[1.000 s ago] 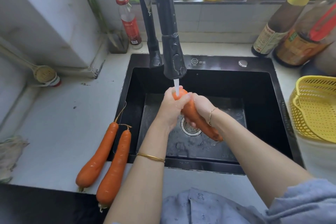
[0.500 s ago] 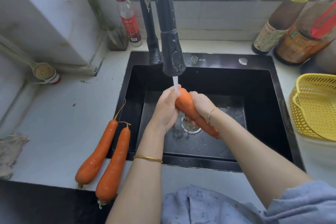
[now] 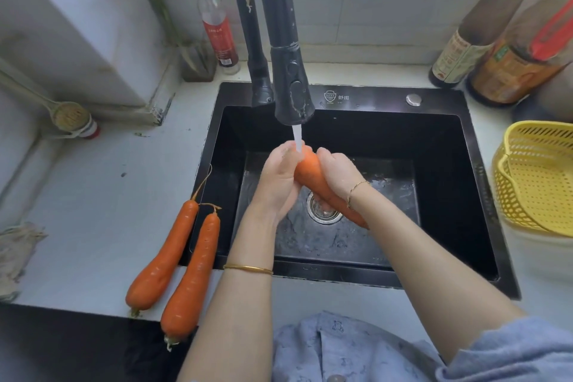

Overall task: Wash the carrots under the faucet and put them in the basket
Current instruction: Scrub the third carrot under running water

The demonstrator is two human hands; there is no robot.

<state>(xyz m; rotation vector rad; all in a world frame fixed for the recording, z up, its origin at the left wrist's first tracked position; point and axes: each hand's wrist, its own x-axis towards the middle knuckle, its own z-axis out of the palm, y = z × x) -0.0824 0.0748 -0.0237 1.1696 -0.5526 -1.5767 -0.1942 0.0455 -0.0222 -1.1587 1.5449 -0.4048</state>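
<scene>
At frame centre our left hand [image 3: 277,177] and right hand [image 3: 336,174] both wrap around one carrot [image 3: 310,170], tilted under the faucet [image 3: 291,87] stream over the black sink [image 3: 372,99]. Two more carrots [image 3: 164,254] lie lower left; the yellow basket [image 3: 539,183] sits at the right edge.

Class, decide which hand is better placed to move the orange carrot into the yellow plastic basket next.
Probably the right hand: it grips the orange carrot, and the yellow perforated plastic basket stands to the right of the black sink.
</scene>
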